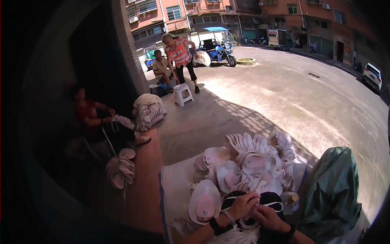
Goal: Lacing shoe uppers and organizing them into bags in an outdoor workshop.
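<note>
My left hand [243, 205] and my right hand [269, 217] are together over my lap, fingers closed on a white cord or strap. A white loop of this strap [278, 204] stands out to the right over my dark clothing. What exactly lies between the fingertips is too small to make out. Just ahead is a heap of soft white oval pieces [229, 175] with pink middles, stacked in overlapping bundles. One such oval piece [204, 205] lies left of my left hand. Beneath my hands are more whitish pieces [237, 236].
A pale sheet [174, 179] lies under the heap. To the right are a clear tub [291, 201] and a dark green covered bulk [333, 191]. On the left a seated person [95, 116] handles similar pieces; farther off, two people are near a white stool [183, 94].
</note>
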Available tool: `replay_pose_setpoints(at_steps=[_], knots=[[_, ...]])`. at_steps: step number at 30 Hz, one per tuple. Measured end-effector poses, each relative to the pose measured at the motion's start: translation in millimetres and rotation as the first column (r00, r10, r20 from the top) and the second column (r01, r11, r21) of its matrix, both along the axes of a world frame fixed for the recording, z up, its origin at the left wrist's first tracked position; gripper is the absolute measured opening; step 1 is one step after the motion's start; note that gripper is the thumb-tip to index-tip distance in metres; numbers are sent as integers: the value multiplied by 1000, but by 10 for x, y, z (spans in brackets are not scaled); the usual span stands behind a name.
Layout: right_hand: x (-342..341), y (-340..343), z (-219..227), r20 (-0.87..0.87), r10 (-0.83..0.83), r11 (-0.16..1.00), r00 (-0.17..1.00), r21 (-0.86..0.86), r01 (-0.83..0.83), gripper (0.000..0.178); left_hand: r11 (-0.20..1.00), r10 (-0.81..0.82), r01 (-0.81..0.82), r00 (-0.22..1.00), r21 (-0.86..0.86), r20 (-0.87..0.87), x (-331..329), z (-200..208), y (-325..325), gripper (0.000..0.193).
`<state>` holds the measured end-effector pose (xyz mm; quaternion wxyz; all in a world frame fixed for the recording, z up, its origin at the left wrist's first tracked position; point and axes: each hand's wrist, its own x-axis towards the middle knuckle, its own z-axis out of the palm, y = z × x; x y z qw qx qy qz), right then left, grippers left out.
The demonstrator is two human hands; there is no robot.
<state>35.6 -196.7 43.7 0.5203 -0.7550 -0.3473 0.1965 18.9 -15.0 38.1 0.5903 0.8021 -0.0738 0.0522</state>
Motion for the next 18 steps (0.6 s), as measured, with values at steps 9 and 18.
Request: replay_pose_setpoints(at_steps=[9, 18], knots=[[79, -54, 1, -317, -142, 988, 938, 15, 154, 19, 997, 69, -67, 996, -48, 48, 56, 104, -19, 19], [61, -111, -513, 334, -77, 993, 939, 106, 44, 14, 985, -161, 172, 963, -30, 214, -173, 522, -459, 18]])
